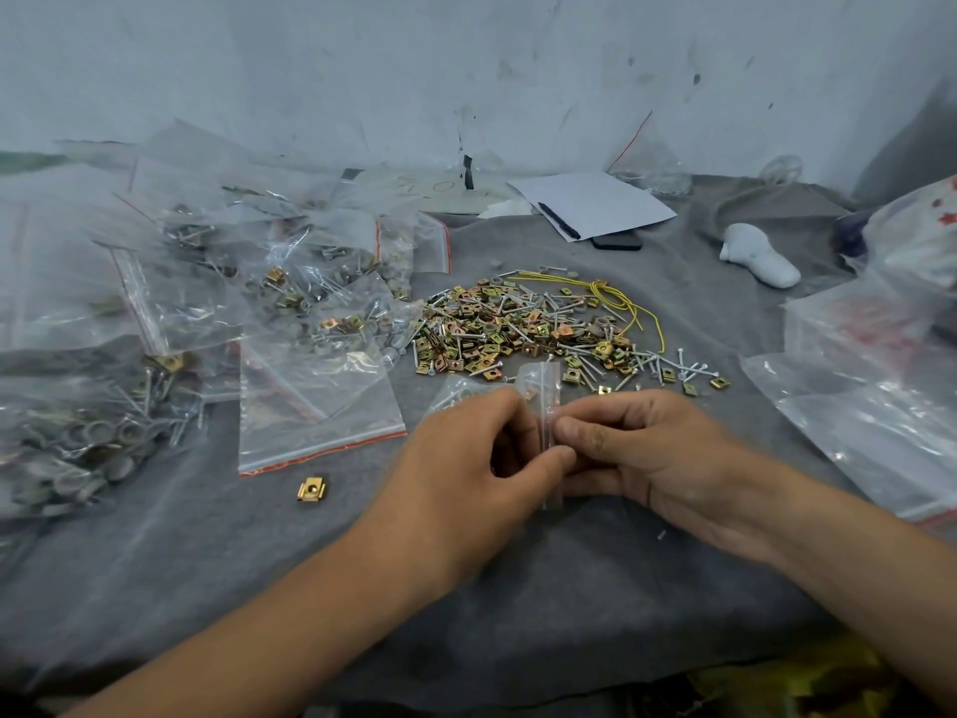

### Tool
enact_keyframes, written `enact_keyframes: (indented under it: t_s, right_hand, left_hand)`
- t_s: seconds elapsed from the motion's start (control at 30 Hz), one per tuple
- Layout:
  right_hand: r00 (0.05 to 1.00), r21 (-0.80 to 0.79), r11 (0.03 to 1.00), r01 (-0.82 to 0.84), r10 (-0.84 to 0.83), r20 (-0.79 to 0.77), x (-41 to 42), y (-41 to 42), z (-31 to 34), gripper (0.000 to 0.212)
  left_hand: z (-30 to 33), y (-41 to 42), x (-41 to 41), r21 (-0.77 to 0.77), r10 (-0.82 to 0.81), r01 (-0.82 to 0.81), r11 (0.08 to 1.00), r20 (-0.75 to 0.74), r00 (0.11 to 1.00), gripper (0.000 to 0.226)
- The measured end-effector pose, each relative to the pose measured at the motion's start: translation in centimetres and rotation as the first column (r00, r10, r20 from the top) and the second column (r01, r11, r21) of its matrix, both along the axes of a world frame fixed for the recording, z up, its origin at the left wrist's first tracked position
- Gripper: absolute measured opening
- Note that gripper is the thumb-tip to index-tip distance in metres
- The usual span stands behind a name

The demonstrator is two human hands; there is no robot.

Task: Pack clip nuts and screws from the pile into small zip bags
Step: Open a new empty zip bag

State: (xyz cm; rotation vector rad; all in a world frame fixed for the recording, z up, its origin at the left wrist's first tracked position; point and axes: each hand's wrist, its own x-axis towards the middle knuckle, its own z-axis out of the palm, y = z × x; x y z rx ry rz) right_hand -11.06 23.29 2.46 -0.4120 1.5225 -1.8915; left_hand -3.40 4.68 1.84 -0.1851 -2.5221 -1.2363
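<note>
A small clear zip bag [538, 386] with a few screws and a clip nut inside is held low over the grey cloth at centre. My left hand [466, 458] and my right hand [642, 448] both pinch its zip strip between thumb and fingers, meeting at the middle. Just beyond the hands lies the pile of brass clip nuts and silver screws [528, 334]. One stray clip nut [312, 489] sits alone on the cloth to the left of my left hand.
Filled zip bags [290, 282] are heaped at the left, with an empty zip bag [316, 406] in front. A yellow cord [616, 298] lies on the pile. Paper and a pen [595, 204], a phone, a white object [761, 256] and large plastic bags [870, 386] occupy the back and right.
</note>
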Motion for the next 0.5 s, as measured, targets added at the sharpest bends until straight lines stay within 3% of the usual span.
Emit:
enact_keyframes:
  t_s: [0.23, 0.4, 0.5]
  right_hand:
    - [0.983, 0.064, 0.987, 0.148, -0.139, -0.119, 0.59, -0.37, -0.27, 0.029]
    - [0.985, 0.050, 0.989, 0.138, -0.131, -0.113, 0.61, -0.32, -0.31, 0.029]
    - [0.988, 0.033, 0.992, 0.123, -0.120, -0.102, 0.53, -0.33, -0.33, 0.027]
  left_hand:
    - [-0.44, 0.15, -0.02, -0.070, 0.008, -0.008, 0.997, -0.005, 1.000, 0.031]
    - [-0.69, 0.00, -0.13, -0.145, -0.025, 0.024, 0.989, -0.005, 1.000, 0.026]
    - [-0.82, -0.21, -0.30, -0.083, -0.055, 0.056, 0.995, 0.021, 0.998, 0.018]
